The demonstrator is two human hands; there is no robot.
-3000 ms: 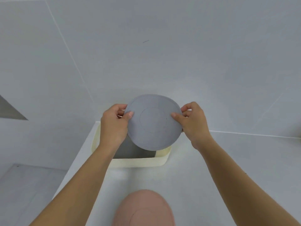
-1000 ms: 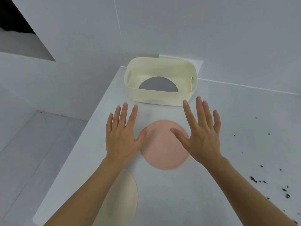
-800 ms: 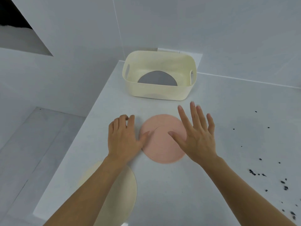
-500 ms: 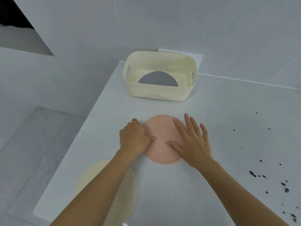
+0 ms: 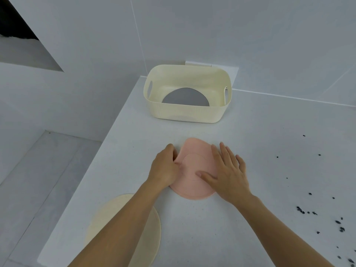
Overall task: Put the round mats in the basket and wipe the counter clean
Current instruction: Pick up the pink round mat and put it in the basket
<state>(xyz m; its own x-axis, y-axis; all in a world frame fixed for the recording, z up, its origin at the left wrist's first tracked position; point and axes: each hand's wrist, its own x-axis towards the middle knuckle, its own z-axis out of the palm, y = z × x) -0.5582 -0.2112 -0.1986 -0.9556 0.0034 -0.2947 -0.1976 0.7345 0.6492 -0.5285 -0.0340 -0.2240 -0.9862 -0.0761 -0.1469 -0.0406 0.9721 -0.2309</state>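
A pink round mat [image 5: 193,166] lies on the white counter [image 5: 260,151]. My left hand [image 5: 165,167] grips its left edge, thumb on top and fingers curled under, and that edge is lifted. My right hand [image 5: 228,173] lies flat on the mat's right side with straight fingers. A cream basket [image 5: 185,111] stands at the back of the counter with a grey round mat [image 5: 185,96] inside it. A cream round mat [image 5: 154,230] lies at the counter's near left edge, partly hidden by my left forearm.
Several small black crumbs [image 5: 306,211] are scattered over the right part of the counter. The counter's left edge drops to a grey floor [image 5: 38,170]. White tiled walls rise behind the basket and on the left.
The grey mat went from both hands into the basket. Both hands then came down on the pink mat; the left fingers curled under its left edge, which now lifts.
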